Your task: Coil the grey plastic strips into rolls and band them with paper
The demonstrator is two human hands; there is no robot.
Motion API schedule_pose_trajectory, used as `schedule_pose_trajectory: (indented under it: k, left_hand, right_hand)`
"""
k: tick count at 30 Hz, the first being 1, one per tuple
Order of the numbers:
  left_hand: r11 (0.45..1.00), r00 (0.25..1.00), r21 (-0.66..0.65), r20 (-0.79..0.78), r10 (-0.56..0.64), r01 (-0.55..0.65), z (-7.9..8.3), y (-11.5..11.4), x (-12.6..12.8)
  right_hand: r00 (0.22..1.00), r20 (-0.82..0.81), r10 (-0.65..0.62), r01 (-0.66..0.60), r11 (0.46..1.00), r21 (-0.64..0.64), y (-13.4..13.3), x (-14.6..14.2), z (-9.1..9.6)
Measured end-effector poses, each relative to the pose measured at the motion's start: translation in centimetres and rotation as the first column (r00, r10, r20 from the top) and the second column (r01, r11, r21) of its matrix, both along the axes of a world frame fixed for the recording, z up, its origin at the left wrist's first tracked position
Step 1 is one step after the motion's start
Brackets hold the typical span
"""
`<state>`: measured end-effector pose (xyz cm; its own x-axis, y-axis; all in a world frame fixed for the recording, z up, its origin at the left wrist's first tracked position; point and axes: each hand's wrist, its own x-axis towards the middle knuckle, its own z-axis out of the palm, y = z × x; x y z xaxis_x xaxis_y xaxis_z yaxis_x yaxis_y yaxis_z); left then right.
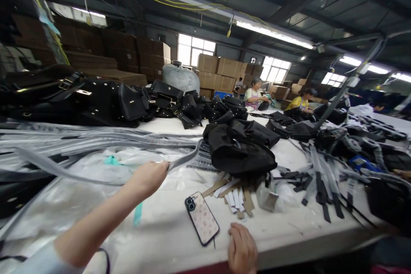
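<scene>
Strap (185, 160), grey: gripped in the closed left hand (150, 177) over the bench (160, 227), running toward a black bag (240, 154). Right hand (242, 246): at the bench's near edge, fingers curled; cannot tell if holding anything. Phone (202, 218): between the hands. Strips (236, 199): just beyond the phone, beside the bag.

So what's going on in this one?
The person's left hand grips a long, flat grey strip above the white table. The right hand lies at the table's near edge, holding nothing that shows. Between the hands lies a phone in a pale patterned case, with a soft black fabric bag beyond it. Farther back are piled black bags with gold-coloured fittings and a co-worker in a yellow top.
</scene>
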<state>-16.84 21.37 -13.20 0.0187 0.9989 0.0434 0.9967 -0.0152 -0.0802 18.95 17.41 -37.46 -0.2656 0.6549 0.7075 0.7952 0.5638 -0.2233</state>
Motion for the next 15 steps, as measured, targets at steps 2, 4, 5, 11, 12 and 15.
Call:
schedule_pose_trajectory:
  k: [2,4,5,11,12,15]
  left_hand:
    - [0.99,0.995,-0.13,0.097,-0.035,0.047,0.6,-5.6,3.2]
    - [0.963,0.972,-0.221,0.21,-0.106,0.153,0.4,-10.9,6.8]
    - [0.942,0.949,-0.25,0.276,-0.153,0.224,0.1,-13.1,8.7]
    - [0.752,0.76,-0.188,0.341,-0.553,0.632,-4.5,-19.3,19.1]
    - [0.717,0.723,-0.167,0.338,-0.603,0.676,-5.1,-19.6,20.1]
    - [0.644,0.627,-0.143,0.457,-0.631,0.752,-5.1,-20.2,21.1]
  right_hand:
    - [1.0,-0.014,0.006,-0.007,0.996,-0.093,-0.4,-0.4,1.5]
    - [0.996,-0.078,-0.035,0.02,0.983,-0.183,-1.0,-1.1,3.2]
    - [0.992,-0.123,-0.03,0.001,0.974,-0.226,-1.4,-1.6,4.1]
    - [0.822,-0.522,0.225,-0.46,0.803,-0.379,-5.5,-3.6,11.0]
    - [0.765,-0.614,0.194,-0.497,0.784,-0.371,-6.1,-3.1,12.2]
    - [0.548,-0.832,0.084,-0.516,0.817,-0.257,-7.6,0.6,15.3]
